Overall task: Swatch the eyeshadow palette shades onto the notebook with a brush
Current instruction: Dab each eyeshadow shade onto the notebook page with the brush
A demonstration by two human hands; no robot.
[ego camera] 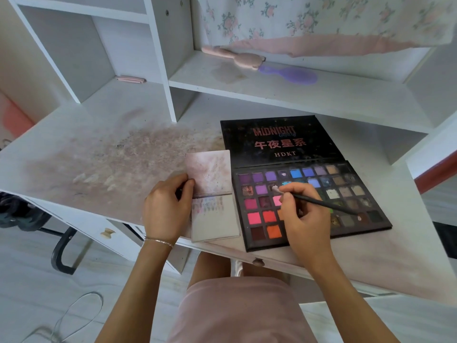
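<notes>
From the head view, the palette (pixel 311 206) lies open on the bench (pixel 99 154), lid folded flat away from the person so every pan faces up. The notebook (pixel 214 194) sits touching its left edge, also open, which keeps the trip from pan to page short. A row of faint pink and grey streaks runs along the top of the lower page; most of that page is bare, so the swatching looks only partly done.

The right hand (pixel 300 214) is closed around the brush (pixel 321 203) in a pencil grip, thumb and fingers pinching near the ferrule for fine control. The brush tip rests in a pan in the third row of the left block, apparently loading colour. The handle trails off to the right over the pans.

The left hand (pixel 167 206) lies on the notebook's left edge, fingers curled at the fold, probably pinning it so the page cannot slide under a stroke.
</notes>
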